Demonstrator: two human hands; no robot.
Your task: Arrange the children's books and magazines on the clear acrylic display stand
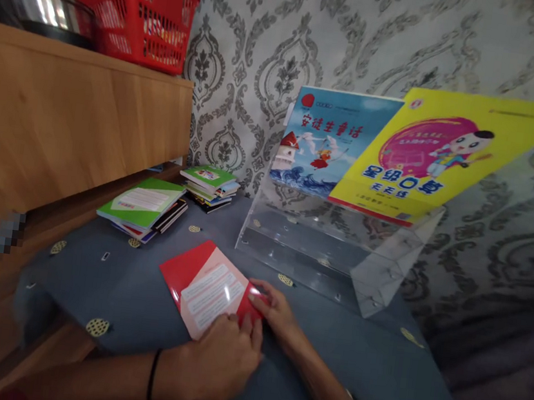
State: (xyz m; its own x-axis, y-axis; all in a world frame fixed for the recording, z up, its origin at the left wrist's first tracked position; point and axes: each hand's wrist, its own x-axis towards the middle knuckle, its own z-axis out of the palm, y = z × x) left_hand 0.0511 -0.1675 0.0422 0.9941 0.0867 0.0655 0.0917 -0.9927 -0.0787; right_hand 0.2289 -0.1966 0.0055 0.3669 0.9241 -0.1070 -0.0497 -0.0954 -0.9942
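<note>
Our right grip [279, 313] is pinching the red book [210, 290], its length running away leftward; our left grip [223, 357] is touching it, closure indeterminable.

Looks like coated paper, smooth and glossy with a white glint, on the red book [210, 287] at lower centre. Shows a softer sheen on the green book [143, 201] at left. Appears as clear, smooth, reflective plastic in the display rack [378, 282] right of centre. Reads as matt cloth in the table cover [375, 353] at lower right, smooth grained wood in the cabinet [87, 116] at left, moulded plastic in the basket [128, 21] and shiny metal in the pan [59, 9], upper left.
</note>
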